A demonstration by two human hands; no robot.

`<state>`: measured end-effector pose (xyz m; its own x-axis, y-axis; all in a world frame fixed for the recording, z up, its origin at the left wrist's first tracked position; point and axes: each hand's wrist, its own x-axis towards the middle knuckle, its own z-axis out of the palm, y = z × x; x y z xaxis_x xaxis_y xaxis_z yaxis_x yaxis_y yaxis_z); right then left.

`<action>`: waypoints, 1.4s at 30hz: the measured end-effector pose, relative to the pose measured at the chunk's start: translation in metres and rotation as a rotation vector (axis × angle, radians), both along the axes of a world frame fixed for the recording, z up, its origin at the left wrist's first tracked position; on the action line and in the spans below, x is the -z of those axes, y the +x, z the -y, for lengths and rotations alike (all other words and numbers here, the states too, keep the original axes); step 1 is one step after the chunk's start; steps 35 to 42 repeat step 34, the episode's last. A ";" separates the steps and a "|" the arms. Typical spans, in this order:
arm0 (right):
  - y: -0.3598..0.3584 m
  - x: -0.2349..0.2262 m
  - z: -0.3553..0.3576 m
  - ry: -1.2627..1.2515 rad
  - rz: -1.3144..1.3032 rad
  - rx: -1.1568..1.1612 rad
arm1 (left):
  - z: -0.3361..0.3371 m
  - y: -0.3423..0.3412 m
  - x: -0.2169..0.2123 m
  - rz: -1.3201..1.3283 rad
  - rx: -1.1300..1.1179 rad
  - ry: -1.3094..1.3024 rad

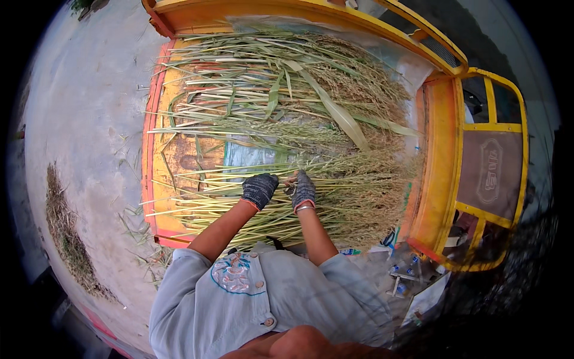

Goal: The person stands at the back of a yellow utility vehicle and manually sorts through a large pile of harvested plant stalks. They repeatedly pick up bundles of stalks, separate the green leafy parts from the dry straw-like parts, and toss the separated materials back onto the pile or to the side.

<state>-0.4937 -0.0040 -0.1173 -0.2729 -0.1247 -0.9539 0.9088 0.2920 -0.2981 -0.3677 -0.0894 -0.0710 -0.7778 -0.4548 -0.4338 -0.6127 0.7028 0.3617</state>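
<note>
A brown panel (pixel 490 170) with a raised oval emblem sits in a yellow frame (pixel 520 143) at the right; its marking is too small to make out. Below it, near the lower right, small blue and white packages (pixel 399 276) lie scattered on a pale sheet, their shapes hard to tell apart. A long orange and yellow tray (pixel 156 149), rusty on its floor, carries a thick layer of green stalks (pixel 269 102) whose grain heads point right. The far end of the tray is cut off by the yellow bar (pixel 299 9) at the top, and the tray floor is mostly hidden under the stalks. Nearest the person lies a bundle of stalks (pixel 353 197), running left to right across the tray. The left hand (pixel 259 189), in a dark knitted glove, is curled down onto this bundle, gripping stalks. The right hand (pixel 303 189), gloved likewise, is closed on the same bundle just beside the left; what its fingertips pinch cannot be told. Both forearms are bare and reach forward from grey sleeves (pixel 239 287). A strip of dry straw (pixel 69 239) lies on the concrete ground (pixel 84 119) at the left.
</note>
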 end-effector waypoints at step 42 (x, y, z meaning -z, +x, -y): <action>-0.071 0.092 0.050 -0.002 -0.001 0.258 | 0.103 0.409 -0.040 0.358 -0.994 -0.663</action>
